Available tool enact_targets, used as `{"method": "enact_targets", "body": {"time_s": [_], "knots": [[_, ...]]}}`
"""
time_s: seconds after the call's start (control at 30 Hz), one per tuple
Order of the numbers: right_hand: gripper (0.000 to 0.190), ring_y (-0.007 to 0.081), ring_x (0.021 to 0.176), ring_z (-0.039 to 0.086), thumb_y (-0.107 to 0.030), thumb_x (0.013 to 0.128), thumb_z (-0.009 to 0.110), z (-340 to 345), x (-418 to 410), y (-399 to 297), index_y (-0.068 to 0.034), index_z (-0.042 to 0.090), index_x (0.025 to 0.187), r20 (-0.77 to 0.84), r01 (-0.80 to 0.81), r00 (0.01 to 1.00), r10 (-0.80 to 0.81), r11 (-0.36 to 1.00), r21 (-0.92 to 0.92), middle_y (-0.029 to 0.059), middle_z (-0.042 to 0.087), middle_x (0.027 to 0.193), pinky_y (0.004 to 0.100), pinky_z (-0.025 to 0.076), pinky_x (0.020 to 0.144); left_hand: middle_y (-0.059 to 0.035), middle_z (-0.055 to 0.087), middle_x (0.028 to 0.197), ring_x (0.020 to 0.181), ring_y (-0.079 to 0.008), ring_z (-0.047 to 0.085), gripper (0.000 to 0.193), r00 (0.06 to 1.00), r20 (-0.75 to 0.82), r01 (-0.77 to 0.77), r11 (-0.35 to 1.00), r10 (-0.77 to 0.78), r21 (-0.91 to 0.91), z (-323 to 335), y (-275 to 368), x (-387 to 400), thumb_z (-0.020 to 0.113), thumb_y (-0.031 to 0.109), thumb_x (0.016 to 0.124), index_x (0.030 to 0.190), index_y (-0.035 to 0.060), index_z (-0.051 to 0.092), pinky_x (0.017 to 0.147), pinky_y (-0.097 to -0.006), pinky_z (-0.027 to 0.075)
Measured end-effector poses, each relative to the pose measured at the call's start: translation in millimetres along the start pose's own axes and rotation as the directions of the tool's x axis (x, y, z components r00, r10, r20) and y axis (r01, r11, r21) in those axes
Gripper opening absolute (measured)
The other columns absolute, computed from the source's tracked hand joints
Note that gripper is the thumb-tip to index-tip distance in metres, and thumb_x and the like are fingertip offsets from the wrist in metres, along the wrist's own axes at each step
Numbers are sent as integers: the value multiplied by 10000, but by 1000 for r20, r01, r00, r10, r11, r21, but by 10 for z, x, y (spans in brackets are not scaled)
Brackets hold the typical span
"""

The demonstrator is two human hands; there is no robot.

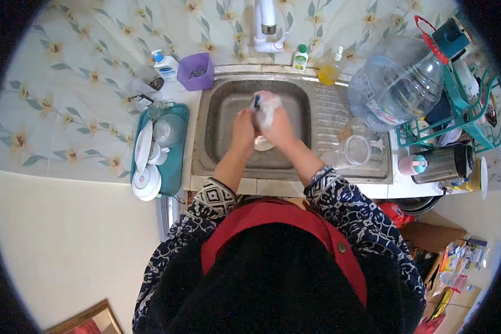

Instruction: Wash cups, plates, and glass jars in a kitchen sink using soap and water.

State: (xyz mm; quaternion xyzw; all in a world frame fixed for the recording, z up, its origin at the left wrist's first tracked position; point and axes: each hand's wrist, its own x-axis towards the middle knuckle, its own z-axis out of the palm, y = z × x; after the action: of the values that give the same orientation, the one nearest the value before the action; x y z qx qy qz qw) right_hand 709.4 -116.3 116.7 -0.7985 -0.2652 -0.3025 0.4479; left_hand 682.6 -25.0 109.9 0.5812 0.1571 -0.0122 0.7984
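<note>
My left hand point(245, 124) and my right hand point(280, 127) meet over the stainless steel sink basin point(217, 137). Between them is a small, partly dark thing point(257, 102), which the left fingers grip; blur and the hands hide what it is. The right hand is closed on a white, foamy thing point(269, 112), possibly a soapy scrubber, pressed against the dark one. Below the wrists, a pale round thing point(263, 144) shows in the basin, partly covered. A white faucet point(268, 21) hangs from the wall beyond the hands.
Left of the sink, a teal tray point(173, 175) carries white dishes point(145, 178) and glassware. A purple container point(196, 72) and soap bottles point(300, 58) line the back. Glass jars point(356, 151) occupy the ridged drainboard; a large plastic bottle point(396, 89) and teal dish rack point(463, 121) crowd the right.
</note>
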Motion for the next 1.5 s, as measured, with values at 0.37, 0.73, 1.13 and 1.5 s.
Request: {"method": "enact_targets", "body": {"time_s": [0.37, 0.73, 1.13, 1.5], "knots": [[315, 178, 481, 491, -236, 801, 535, -60, 324, -149, 25, 556, 626, -280, -563, 710, 646, 759, 325, 114, 535, 536, 306, 402, 514, -229, 535, 857, 787, -406, 501, 310, 932, 161, -350, 696, 324, 627, 108, -114, -33, 331, 255, 880, 898, -29, 455, 689, -419, 394], [228, 123, 454, 469, -257, 832, 455, -174, -1020, 422, -71, 441, 700, 218, -864, 387, 896, 269, 426, 27, 476, 563, 270, 384, 406, -212, 539, 800, 775, -382, 482, 178, 628, 646, -771, 234, 434, 592, 367, -115, 450, 549, 135, 719, 796, -22, 510, 717, -441, 375], [222, 348, 719, 546, -216, 716, 568, -282, -1811, 215, -71, 548, 884, 427, -913, 395, 813, 399, 83, 175, 572, 775, 395, 436, 631, -182, 562, 822, 773, -343, 538, 152, 566, 824, -815, 154, 1, 559, 1345, -880, 349, 509, 105, 722, 831, -1, 508, 666, -418, 442], [177, 344, 747, 540, -140, 709, 498, -355, -1754, 192, -49, 547, 853, 350, -616, 716, 604, 782, -90, 154, 567, 791, 406, 442, 609, -174, 468, 1067, 995, -327, 446, 417, 530, 847, -806, 294, -29, 514, 1410, -987, 457, 528, 50, 685, 1083, 48, 402, 818, -400, 386]]}}
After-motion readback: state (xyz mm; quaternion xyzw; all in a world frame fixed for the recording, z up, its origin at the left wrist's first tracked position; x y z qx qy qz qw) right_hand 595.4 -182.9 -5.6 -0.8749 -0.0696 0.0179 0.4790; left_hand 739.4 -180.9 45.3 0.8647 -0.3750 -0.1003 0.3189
